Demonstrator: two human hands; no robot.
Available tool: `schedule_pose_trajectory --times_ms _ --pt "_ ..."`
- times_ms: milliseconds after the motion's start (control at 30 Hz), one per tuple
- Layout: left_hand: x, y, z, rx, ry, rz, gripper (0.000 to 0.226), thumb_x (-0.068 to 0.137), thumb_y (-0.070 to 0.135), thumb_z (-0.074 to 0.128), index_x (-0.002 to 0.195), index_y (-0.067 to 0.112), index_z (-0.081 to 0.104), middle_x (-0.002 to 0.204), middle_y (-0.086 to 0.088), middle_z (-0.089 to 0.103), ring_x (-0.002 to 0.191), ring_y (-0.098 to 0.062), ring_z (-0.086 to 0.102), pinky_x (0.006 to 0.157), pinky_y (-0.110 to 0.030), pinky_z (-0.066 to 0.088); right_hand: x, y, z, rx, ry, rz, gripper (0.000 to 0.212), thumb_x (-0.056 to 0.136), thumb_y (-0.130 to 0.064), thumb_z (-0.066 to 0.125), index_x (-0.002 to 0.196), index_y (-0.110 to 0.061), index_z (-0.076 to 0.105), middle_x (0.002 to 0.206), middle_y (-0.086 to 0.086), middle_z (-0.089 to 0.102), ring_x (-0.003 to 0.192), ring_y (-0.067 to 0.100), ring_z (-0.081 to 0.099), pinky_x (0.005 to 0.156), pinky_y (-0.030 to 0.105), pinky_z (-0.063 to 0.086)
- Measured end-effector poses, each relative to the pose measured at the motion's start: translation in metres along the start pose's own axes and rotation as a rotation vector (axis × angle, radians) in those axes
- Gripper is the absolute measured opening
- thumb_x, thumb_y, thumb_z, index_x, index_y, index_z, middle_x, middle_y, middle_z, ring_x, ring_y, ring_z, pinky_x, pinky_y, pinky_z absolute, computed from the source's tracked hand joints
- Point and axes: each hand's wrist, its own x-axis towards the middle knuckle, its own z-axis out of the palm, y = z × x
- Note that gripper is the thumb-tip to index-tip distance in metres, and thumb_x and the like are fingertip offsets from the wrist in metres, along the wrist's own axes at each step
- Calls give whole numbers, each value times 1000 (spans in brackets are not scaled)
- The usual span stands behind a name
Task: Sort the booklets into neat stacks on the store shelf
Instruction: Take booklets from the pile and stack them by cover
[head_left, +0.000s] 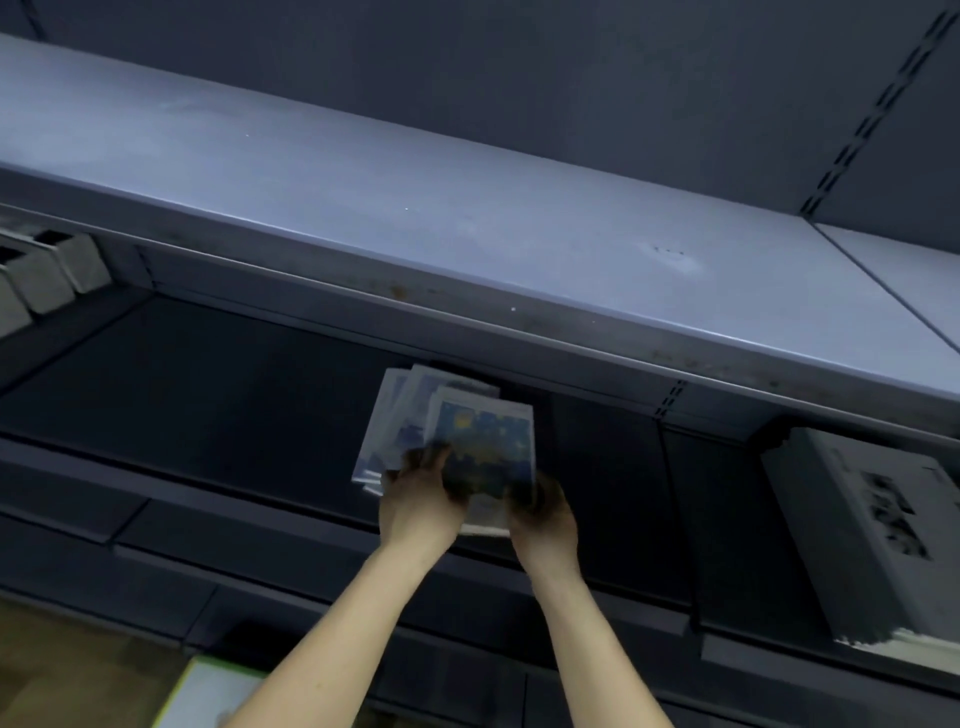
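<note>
Both hands reach into the dark lower shelf (208, 395), under the pale upper shelf (363, 208), where the booklets (441, 431) lie fanned out near the shelf's front edge, about mid-width. The left hand (415, 499) grips the fan's near-left corner, fingers curled over the covers; the right hand (545, 512) holds the near-right edge of the top booklet (488, 447), the one with the blue and yellow cover. These look thin, light and floppy, with glossy covers likely to slide over one another, so a one-corner pinch would let them splay further. Better to clamp the pile from both long sides, palms squaring the edges, then tap the bottom edges on the shelf to align them.
</note>
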Motion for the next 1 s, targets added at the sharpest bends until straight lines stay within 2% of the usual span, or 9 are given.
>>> schedule_pose_trajectory --times_ms 100,167,233,300,367,467,533,800,1000 --pt "-17 11 -4 -93 14 -62 65 94 38 51 152 25 24 132 -13 53 123 -34 46 102 -43 38 -16 2 -5 -16 44 -27 26 98 -16 54 124 -22 56 104 -6 61 84 3 58 59 6 41" --pt "-26 11 -3 -105 21 -97 71 91 40 51 153 26 20 129 -16 56 120 -35 48 101 -43 40 -28 4 -8 -15 34 -31 26 94 -13 54 120 -20 57 108 0 62 95 17 61 71 17 46" --pt "-37 11 3 -164 24 -118 72 89 43 53 151 29 21 126 -17 53 112 -37 52 92 -41 46 -41 8 -12 -29 22 -39 25 89 -11 53 113 -18 58 104 3 61 96 22 60 75 28 47" --pt "-51 15 8 -264 36 -89 68 90 44 55 150 32 24 121 -14 48 96 -34 58 76 -39 53 -55 12 -19 -18 38 -52 21 87 -13 54 108 -17 57 101 4 60 91 22 59 70 26 45" --pt "-67 22 11 -320 55 -16 65 91 42 57 148 34 27 120 -11 47 90 -30 59 70 -36 53 -69 15 -30 -14 89 -49 23 90 -21 57 112 -18 57 103 1 59 90 17 59 70 24 44" --pt "-86 34 19 -388 60 64 62 90 37 61 146 34 34 124 -7 49 103 -26 59 75 -36 52 -87 22 -52 -65 174 -21 33 89 -41 63 115 -23 55 106 -4 57 93 11 58 73 26 45" --pt "-98 47 25 -444 51 117 58 91 34 61 144 33 38 128 -4 49 111 -23 56 80 -34 51 -96 26 -67 -56 236 -23 39 85 -47 67 115 -26 55 107 -7 58 95 9 59 75 27 48" --pt "-135 110 51 -493 -10 257 53 94 32 58 144 29 41 137 5 45 114 -12 52 82 -23 41 -131 35 -139 74 409 -49 37 87 -35 71 118 -35 51 109 -20 58 98 -6 57 69 13 44" --pt "-165 174 80 -418 -6 342 51 93 38 56 141 25 45 134 5 51 114 -16 55 87 -35 51 -151 58 -210 154 501 -75 32 87 -36 71 115 -38 56 109 -19 61 97 -8 59 73 14 46"
